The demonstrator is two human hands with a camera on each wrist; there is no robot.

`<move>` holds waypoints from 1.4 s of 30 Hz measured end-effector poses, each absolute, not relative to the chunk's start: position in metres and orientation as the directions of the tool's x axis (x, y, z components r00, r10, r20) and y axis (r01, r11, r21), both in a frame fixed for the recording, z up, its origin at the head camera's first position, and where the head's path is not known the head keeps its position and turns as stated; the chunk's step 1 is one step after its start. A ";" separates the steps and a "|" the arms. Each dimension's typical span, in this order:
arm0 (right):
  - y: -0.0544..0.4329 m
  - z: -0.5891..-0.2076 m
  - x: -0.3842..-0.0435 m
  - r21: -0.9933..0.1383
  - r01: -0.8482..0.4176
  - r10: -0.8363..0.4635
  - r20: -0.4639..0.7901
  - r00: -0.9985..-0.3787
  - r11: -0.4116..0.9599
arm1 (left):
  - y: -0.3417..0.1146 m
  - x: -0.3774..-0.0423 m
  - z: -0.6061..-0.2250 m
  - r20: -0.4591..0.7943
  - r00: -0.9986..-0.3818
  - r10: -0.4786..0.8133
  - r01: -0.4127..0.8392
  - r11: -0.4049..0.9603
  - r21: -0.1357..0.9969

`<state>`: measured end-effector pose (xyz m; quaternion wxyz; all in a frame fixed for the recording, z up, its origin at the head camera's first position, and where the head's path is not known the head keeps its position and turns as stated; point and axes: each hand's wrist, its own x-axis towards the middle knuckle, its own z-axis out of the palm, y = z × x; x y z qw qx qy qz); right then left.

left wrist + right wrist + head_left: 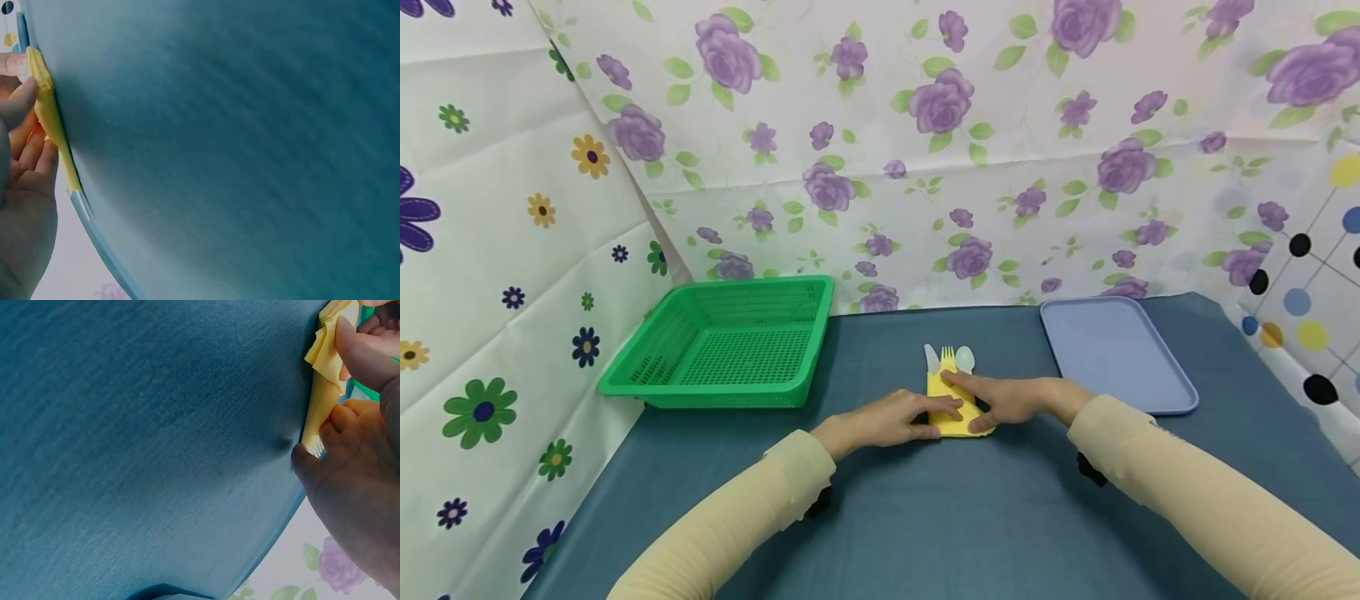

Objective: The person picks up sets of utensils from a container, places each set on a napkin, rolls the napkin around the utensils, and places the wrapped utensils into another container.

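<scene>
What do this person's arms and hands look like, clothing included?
The left sleeve and right sleeve are long, pale cream and reach the wrists. The left hand and right hand are bare, without gloves. A small black item shows beneath the left sleeve's end, another beneath the right's.

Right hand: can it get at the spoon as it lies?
Likely yes: the spoon's bowl sticks out past the yellow napkin, uncovered, close to the right hand. The handle is hidden, so only the bowl end looks free.
</scene>
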<state>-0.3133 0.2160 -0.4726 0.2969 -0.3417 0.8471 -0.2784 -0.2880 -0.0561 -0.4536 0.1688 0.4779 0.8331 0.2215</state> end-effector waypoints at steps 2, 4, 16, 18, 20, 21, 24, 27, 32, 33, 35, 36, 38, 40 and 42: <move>0.213 -0.454 -0.301 -0.683 -0.410 -0.750 -0.313 -0.583 0.604 | -0.055 -0.287 -0.454 -0.077 -0.501 0.862 0.716 0.463 0.523; 0.211 -0.441 -0.293 -0.683 -0.408 -0.750 -0.320 -0.579 0.606 | -0.055 -0.287 -0.455 -0.080 -0.520 0.851 0.704 0.479 0.525; 0.204 -0.429 -0.284 -0.650 -0.376 -0.701 -0.354 -0.619 0.660 | -0.056 -0.287 -0.457 -0.059 -0.481 0.875 0.713 0.430 0.553; 0.204 -0.430 -0.285 -0.655 -0.377 -0.706 -0.351 -0.616 0.655 | -0.055 -0.286 -0.458 -0.051 -0.492 0.869 0.702 0.430 0.568; 0.204 -0.431 -0.286 -0.670 -0.375 -0.716 -0.347 -0.605 0.641 | -0.055 -0.284 -0.458 -0.032 -0.515 0.856 0.691 0.437 0.576; 0.205 -0.432 -0.286 -0.679 -0.374 -0.724 -0.344 -0.597 0.631 | -0.055 -0.283 -0.458 -0.019 -0.526 0.850 0.695 0.442 0.567; 0.210 -0.440 -0.292 -0.708 -0.393 -0.760 -0.313 -0.570 0.587 | -0.054 -0.279 -0.458 0.020 -0.560 0.828 0.720 0.476 0.505; 0.214 -0.446 -0.296 -0.714 -0.412 -0.776 -0.293 -0.558 0.566 | -0.053 -0.274 -0.458 0.025 -0.571 0.821 0.757 0.515 0.402; 0.210 -0.438 -0.290 -0.707 -0.389 -0.754 -0.311 -0.579 0.590 | -0.054 -0.271 -0.458 -0.020 -0.558 0.830 0.767 0.525 0.370; 0.207 -0.433 -0.286 -0.710 -0.374 -0.746 -0.319 -0.585 0.597 | -0.054 -0.271 -0.458 -0.024 -0.552 0.834 0.767 0.519 0.377; 0.207 -0.432 -0.285 -0.696 -0.387 -0.743 -0.320 -0.588 0.605 | -0.055 -0.272 -0.458 -0.025 -0.542 0.840 0.767 0.507 0.395; 0.206 -0.431 -0.284 -0.692 -0.390 -0.742 -0.320 -0.589 0.608 | -0.055 -0.273 -0.458 -0.026 -0.538 0.843 0.766 0.501 0.403; 0.205 -0.431 -0.283 -0.688 -0.395 -0.742 -0.319 -0.589 0.609 | -0.056 -0.275 -0.458 -0.028 -0.528 0.849 0.764 0.490 0.421; 0.204 -0.431 -0.282 -0.686 -0.387 -0.735 -0.324 -0.595 0.616 | -0.058 -0.277 -0.458 -0.033 -0.519 0.854 0.763 0.480 0.433; 0.203 -0.431 -0.282 -0.695 -0.369 -0.729 -0.330 -0.600 0.617 | -0.059 -0.278 -0.459 -0.041 -0.513 0.857 0.762 0.477 0.439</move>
